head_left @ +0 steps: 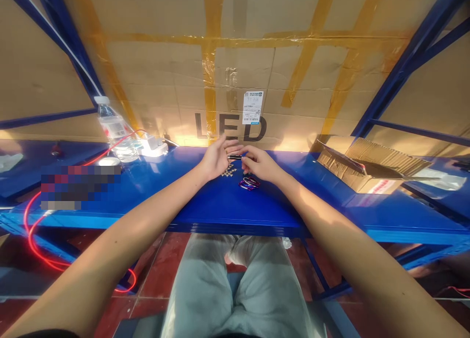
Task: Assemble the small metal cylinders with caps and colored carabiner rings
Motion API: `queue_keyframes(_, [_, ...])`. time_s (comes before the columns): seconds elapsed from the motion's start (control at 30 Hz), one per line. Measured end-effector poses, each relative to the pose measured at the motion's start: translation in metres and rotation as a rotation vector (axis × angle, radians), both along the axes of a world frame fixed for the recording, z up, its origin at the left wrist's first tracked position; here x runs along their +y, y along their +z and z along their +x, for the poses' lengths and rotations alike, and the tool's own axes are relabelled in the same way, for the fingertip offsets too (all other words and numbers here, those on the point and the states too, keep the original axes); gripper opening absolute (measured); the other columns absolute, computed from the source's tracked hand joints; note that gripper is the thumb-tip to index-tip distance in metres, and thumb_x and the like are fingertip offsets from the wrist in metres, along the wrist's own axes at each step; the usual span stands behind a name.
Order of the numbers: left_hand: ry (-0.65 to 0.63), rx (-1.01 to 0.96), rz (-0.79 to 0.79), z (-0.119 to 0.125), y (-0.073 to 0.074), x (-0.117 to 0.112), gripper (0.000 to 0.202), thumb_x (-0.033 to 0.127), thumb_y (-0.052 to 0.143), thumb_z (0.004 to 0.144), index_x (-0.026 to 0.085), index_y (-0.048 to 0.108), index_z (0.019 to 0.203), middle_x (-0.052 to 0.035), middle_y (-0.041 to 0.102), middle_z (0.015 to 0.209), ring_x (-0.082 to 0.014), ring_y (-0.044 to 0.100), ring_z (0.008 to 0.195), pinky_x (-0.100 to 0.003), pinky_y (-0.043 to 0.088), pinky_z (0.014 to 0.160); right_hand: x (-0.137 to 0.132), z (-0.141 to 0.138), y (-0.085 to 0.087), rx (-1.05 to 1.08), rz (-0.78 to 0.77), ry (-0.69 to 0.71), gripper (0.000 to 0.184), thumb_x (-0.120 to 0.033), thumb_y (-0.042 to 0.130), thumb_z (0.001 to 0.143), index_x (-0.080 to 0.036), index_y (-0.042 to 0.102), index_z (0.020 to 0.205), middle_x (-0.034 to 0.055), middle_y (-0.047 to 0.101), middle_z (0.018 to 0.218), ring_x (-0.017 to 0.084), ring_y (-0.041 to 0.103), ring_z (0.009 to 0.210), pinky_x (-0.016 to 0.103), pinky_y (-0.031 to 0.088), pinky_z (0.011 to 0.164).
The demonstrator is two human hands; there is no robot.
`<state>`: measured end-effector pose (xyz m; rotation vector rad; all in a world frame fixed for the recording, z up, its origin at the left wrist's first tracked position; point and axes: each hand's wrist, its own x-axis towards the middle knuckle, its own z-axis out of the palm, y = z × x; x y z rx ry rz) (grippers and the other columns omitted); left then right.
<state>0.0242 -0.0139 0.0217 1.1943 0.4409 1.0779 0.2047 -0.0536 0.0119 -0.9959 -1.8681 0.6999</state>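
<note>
Over the blue tabletop, my right hand [261, 163] has its fingers closed on one end of a slim black rod-like piece [235, 157] with a shiny edge. My left hand [215, 158] is turned palm inward, its fingers stretched out, and the piece's other end reaches its palm. Whether the left hand bears any of its weight I cannot tell. Below the hands lie several small brass-coloured metal parts [229, 171], partly hidden by the fingers. Closer to me rests a small heap of coloured metal loops [249, 183], which look like carabiners in red, blue and silver.
An opened cardboard box [378, 184] stands on the right of the blue table [235, 208]. To the left are a water bottle [116, 132], a white power strip [152, 146] and a red glowing cable [31, 230]. A large taped carton [165, 83] closes off the back.
</note>
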Motion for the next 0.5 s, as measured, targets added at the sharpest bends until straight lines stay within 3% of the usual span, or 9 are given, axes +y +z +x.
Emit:
queue_keyframes(0.1, [-0.031,-0.042,-0.078,-0.006,0.003,0.002,0.073,0.071,0.042,0.098,0.013,0.065,0.136,-0.0195,0.074,0.121,-0.0357,0.065,0.125,-0.046,0.056,0.093,-0.002,-0.001,-0.001,-0.092,0.125,-0.041,0.015,-0.023,0.051,0.096,-0.023,0.061,0.107,-0.0021,0.064,0.069,0.018,0.063,0.06,0.035,0.054,0.065])
queue_keyframes(0.23, [-0.056,-0.061,-0.108,-0.011,0.004,0.004,0.084,0.074,0.027,0.101,0.013,0.056,0.15,-0.0198,0.073,0.13,-0.0357,0.065,0.129,-0.045,0.056,0.09,-0.005,-0.001,0.001,-0.224,0.311,-0.1,0.019,-0.024,0.048,0.099,-0.022,0.065,0.108,0.0014,0.069,0.075,0.022,0.067,0.07,0.039,0.054,0.074])
queue_keyframes(0.37, [-0.07,-0.064,-0.146,-0.013,0.004,0.005,0.085,0.073,0.022,0.102,0.012,0.055,0.151,-0.0183,0.075,0.125,-0.0327,0.069,0.119,-0.043,0.057,0.089,-0.005,-0.003,0.002,-0.289,0.428,-0.067,0.027,-0.023,0.044,0.101,-0.021,0.066,0.116,0.0087,0.077,0.101,0.027,0.073,0.094,0.042,0.055,0.087])
queue_keyframes(0.5, [-0.101,-0.067,-0.169,-0.012,0.003,0.004,0.083,0.072,0.022,0.103,0.013,0.057,0.15,-0.0159,0.078,0.115,-0.03,0.072,0.107,-0.04,0.057,0.087,-0.006,-0.006,0.001,-0.324,0.466,-0.019,0.032,-0.021,0.042,0.102,-0.022,0.066,0.123,0.0113,0.076,0.122,0.029,0.072,0.111,0.046,0.056,0.095])
